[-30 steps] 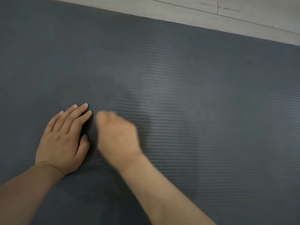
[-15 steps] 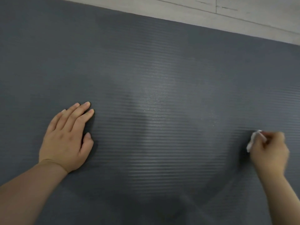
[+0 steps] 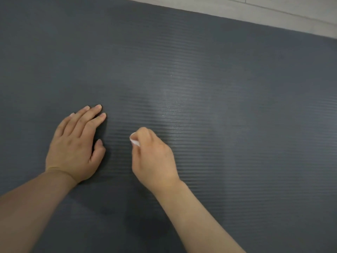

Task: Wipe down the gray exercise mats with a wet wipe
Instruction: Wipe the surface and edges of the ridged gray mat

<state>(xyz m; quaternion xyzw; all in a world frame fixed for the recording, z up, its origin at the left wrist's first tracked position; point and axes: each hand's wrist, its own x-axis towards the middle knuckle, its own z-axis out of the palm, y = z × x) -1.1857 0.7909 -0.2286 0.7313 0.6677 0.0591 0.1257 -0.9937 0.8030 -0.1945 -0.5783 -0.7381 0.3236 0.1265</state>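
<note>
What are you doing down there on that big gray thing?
A person is cleaning a gray exercise mat. The left hand lies flat on the mat, fingers straight. The right hand, just beside it, grips a small white wet wipe bunched up in its fingers and holds it down on the ribbed surface. A faint shiny patch shows on the mat beyond the right hand. A strip of pale floor shows past the mat's far edge.
</note>
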